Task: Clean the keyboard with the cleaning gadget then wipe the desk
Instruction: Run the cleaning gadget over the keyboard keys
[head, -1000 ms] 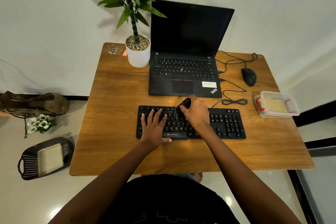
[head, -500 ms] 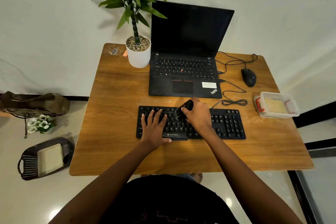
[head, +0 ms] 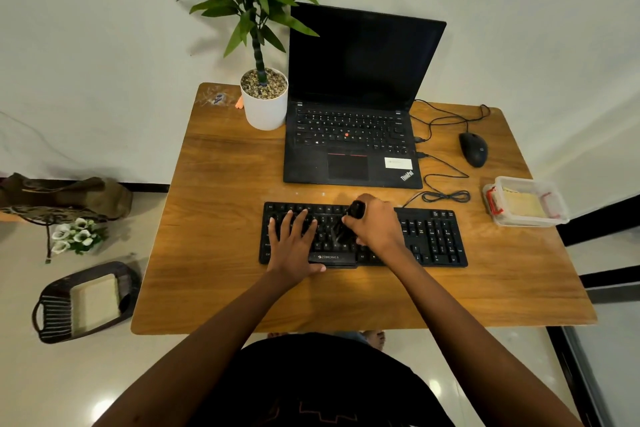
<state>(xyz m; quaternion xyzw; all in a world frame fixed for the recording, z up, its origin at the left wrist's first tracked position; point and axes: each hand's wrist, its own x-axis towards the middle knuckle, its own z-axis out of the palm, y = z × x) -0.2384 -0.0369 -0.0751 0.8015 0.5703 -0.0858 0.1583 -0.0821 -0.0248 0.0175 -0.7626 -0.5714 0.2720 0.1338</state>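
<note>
A black keyboard (head: 433, 239) lies flat near the front of the wooden desk (head: 214, 204). My left hand (head: 294, 243) rests flat on its left half with the fingers spread, holding nothing. My right hand (head: 375, 225) is closed around a black cleaning gadget (head: 351, 218), whose brush end touches the keys in the keyboard's middle. The gadget's top pokes out above my fingers; its bristles look blurred.
An open black laptop (head: 353, 149) stands behind the keyboard, with a potted plant (head: 265, 104) to its left. A black mouse (head: 473, 149) and its cable lie at the back right. A clear lidded box (head: 524, 201) sits at the right edge. A dark basket (head: 55, 315) is on the floor.
My right hand has shifted the gadget slightly over the middle keys, toward the front rows. The left hand has stayed put on the keyboard.
</note>
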